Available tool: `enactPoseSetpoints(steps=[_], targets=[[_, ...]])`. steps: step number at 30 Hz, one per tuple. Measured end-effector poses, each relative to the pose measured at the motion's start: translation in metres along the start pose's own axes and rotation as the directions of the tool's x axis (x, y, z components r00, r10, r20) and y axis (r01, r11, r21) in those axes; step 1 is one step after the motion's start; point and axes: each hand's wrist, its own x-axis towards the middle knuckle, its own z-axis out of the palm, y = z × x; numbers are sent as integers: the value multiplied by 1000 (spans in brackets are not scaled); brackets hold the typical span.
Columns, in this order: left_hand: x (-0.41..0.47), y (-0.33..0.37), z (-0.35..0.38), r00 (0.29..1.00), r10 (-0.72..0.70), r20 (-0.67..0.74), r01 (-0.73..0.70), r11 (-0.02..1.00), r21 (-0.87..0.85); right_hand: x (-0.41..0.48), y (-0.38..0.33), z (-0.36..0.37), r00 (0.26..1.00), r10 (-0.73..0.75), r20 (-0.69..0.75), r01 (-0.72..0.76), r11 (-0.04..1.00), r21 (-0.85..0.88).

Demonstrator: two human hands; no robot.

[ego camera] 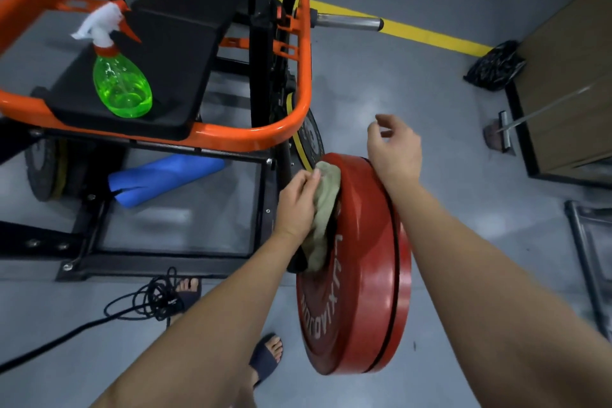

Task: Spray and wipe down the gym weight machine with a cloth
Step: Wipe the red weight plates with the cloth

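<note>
The cloth (326, 209), a pale green rag, lies bunched against the flat side of a red weight plate (361, 291). That side faces left, towards the machine. The plate stands on edge on the floor (430, 93), just beside the orange frame (212, 139). The cloth's long axis runs down the plate's face, from near the top rim towards the hub. The left hand (298, 202) sits directly on the cloth, its fingers (311, 177) curled round the upper end and gripping it against the plate. The surface left to wipe therefore lies below and in front of this hand, across the lettered lower half of the face, and the hand looks best placed to drag the cloth there. The right hand (394, 146) is on the other side, over the top rim. It holds nothing and its fingers (385, 122) are loosely curled. The wrist crosses the rim, though I cannot tell whether it rests there. It seems placed to steady the plate, or to turn it so the far side can be reached. The spray bottle (122, 83), green with a white trigger, stands upright on the black seat (172, 43), well apart from both hands and nearer the left one. A second, black plate (311, 139) stands close behind the red one, and a blue rolled mat (165, 175) lies under the frame.
</note>
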Motion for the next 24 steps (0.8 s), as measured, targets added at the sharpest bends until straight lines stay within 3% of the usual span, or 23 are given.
enactPoseSetpoints(steps=[3, 7, 10, 13, 19, 22, 24], targets=[[0, -2, 0, 1000, 8, 23, -11, 990, 144, -31, 13, -15, 995, -71, 67, 72, 997, -10], [3, 8, 7, 998, -68, -16, 69, 927, 368, -108, 56, -30, 990, -93, 106, 110, 978, -176], [7, 17, 19, 987, -113, -116, 139, 959, 248, -136, 73, -24, 989, -37, 144, 59, 987, -151], [-18, 30, 28, 977, -89, -196, 109, 990, 93, -133, 69, -20, 996, -9, 86, 22, 989, -144], [-126, 17, 33, 999, -8, 52, 14, 992, -122, -137, 67, -24, 998, -6, 68, 17, 988, -155], [-104, 13, 48, 988, 102, 114, -99, 995, -33, -141, 68, -23, 998, -2, 66, 13, 987, -162], [-60, 13, 50, 994, -4, 113, 6, 1000, -18, -142, 69, -23, 998, -2, 70, 14, 986, -168]])
